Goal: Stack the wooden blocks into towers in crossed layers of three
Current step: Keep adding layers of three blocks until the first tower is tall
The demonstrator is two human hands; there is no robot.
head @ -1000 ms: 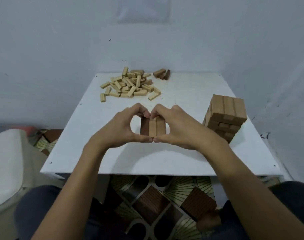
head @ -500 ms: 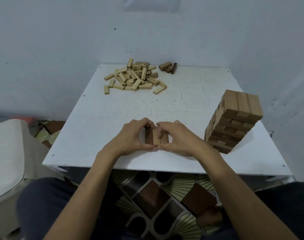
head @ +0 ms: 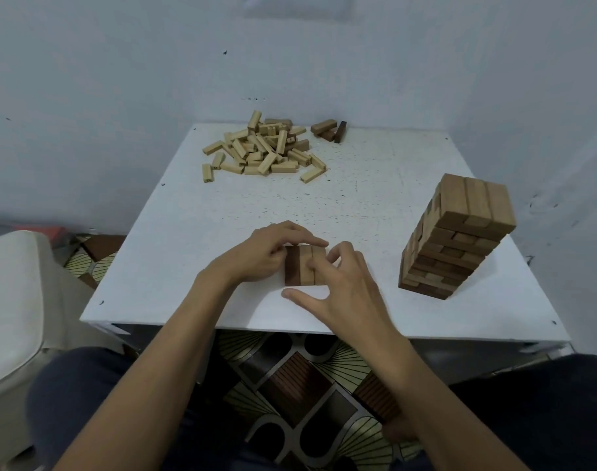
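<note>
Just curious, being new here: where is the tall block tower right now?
In the head view the tall tower stands on the right side of the white table, right of the right hand and the three-block row.

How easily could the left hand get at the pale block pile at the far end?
Probably yes: only bare table lies between the left hand and the pale block pile; the tower stands off to the right.

Dim, even, bluish light; soft shadows; slightly soft focus; wide-angle bending toward the edges.
</note>
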